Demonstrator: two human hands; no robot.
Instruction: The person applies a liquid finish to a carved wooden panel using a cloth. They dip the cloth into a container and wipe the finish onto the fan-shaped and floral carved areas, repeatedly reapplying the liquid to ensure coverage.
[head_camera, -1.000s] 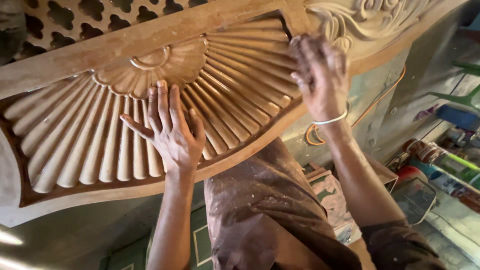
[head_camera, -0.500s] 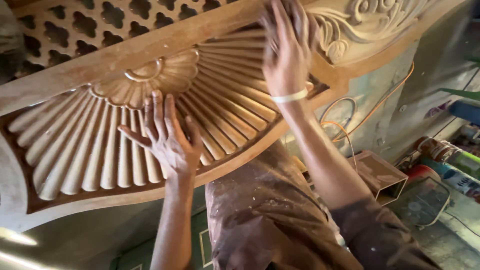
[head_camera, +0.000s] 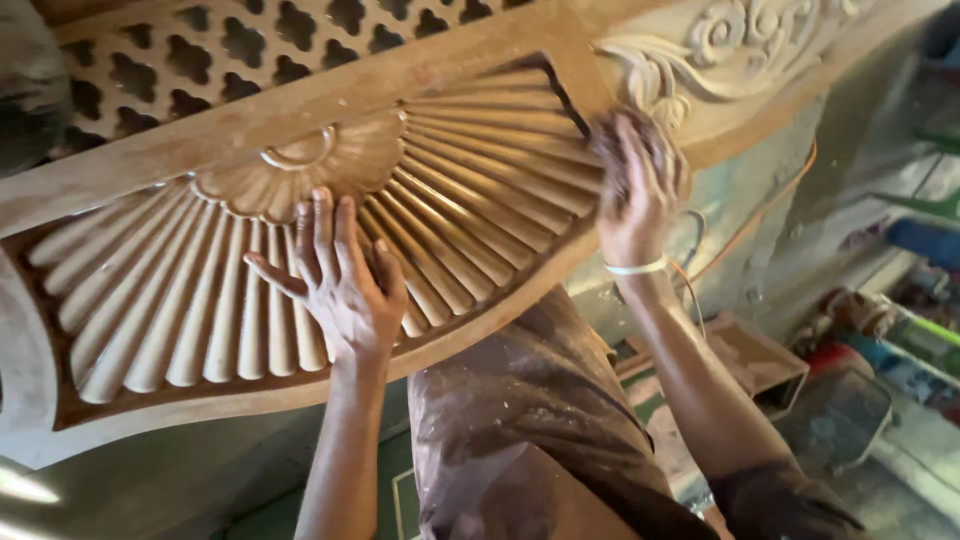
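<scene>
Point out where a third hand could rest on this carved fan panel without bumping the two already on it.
Free: the fluted ribs at the far left of the carved wooden sunburst panel, left of the spread left hand; also the ribs between that hand and the blurred right hand. Crowded: the panel's right corner, where the right hand presses beside the scroll-carved wooden relief.

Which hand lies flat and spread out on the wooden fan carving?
The left hand, fingers spread across the fan ribs. The right hand looks blurred at the fan's right edge.
</scene>
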